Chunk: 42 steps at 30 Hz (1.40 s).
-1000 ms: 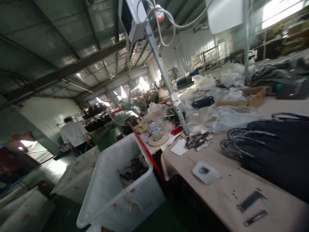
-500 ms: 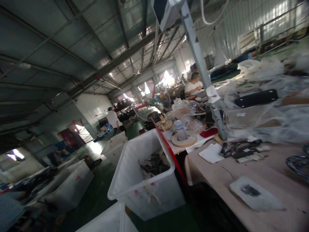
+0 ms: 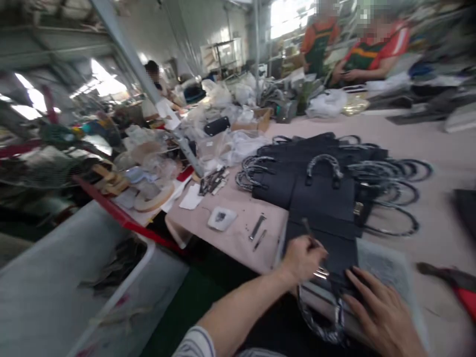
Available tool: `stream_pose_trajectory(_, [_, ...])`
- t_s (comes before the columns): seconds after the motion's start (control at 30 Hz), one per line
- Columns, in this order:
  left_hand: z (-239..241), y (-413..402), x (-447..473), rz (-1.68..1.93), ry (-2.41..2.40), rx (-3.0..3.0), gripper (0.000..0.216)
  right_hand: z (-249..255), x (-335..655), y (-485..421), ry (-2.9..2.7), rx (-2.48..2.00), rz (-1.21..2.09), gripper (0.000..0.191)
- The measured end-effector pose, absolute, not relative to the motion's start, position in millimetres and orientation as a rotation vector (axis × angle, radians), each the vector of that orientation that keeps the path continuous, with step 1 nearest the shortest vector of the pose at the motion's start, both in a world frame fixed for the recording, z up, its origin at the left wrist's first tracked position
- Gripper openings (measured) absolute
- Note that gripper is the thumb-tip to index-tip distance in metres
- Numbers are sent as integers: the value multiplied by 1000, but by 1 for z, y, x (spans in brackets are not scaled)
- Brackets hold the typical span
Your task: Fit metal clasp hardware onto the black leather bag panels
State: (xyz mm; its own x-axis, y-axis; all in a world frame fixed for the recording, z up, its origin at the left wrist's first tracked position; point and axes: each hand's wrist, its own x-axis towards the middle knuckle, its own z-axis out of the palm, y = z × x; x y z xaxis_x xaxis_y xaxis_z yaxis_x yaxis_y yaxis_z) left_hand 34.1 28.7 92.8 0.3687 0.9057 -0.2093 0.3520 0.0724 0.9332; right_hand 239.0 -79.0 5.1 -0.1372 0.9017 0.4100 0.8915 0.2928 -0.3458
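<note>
A black handbag panel (image 3: 323,203) with braided loop handles lies at the table's front edge, one handle (image 3: 322,325) hanging over it. My left hand (image 3: 303,259) is closed around a thin, dark stick-like tool (image 3: 307,227), blurred, its exact kind unclear. Just beside these fingers, a shiny metal clasp (image 3: 320,272) sits on the panel. My right hand (image 3: 385,310) lies with fingers stretched out, fingertips on the panel's right edge. Under the panel's right side shows a pale translucent sheet (image 3: 390,267).
Behind the panel is a pile of similar black pieces (image 3: 316,146). Red-handled pliers (image 3: 459,287) lie at right. Metal tools (image 3: 257,227) and a white packet (image 3: 221,218) lie left. A white bin (image 3: 148,263) stands beside the table. Several people are beyond it.
The view has swung right and down from the hall and bins to the table. Both my hands, the black panel and the pile have come into view.
</note>
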Motion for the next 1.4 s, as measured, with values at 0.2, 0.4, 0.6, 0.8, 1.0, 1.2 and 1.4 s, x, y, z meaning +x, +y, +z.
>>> stream_pose_trajectory(0.2, [114, 87, -89, 162, 1842, 1890, 21, 6, 228, -81, -2001, -1737, 43, 47])
stream_pose_trajectory(0.4, [100, 111, -140, -334, 2049, 2000, 29, 24, 222, -83, -1967, -1799, 100, 48])
stream_pose_trajectory(0.6, [90, 95, -118, -208, 2016, 2310, 30, 26, 221, -84, -1988, -1820, 125, 48])
stream_pose_trajectory(0.8, [91, 97, -93, -229, 1894, 2125, 27, 26, 221, -84, -1969, -1815, 115, 49])
stream_pose_trajectory(1.0, [80, 95, -81, -333, 1848, 2130, 28, 30, 220, -84, -1973, -1837, 154, 47])
stream_pose_trajectory(1.2, [80, 99, -73, -442, 1840, 2138, 23, 32, 220, -84, -1965, -1860, 166, 46])
stream_pose_trajectory(1.4, [86, 96, -83, -328, 1854, 2124, 23, 38, 217, -83, -1967, -1851, 178, 46])
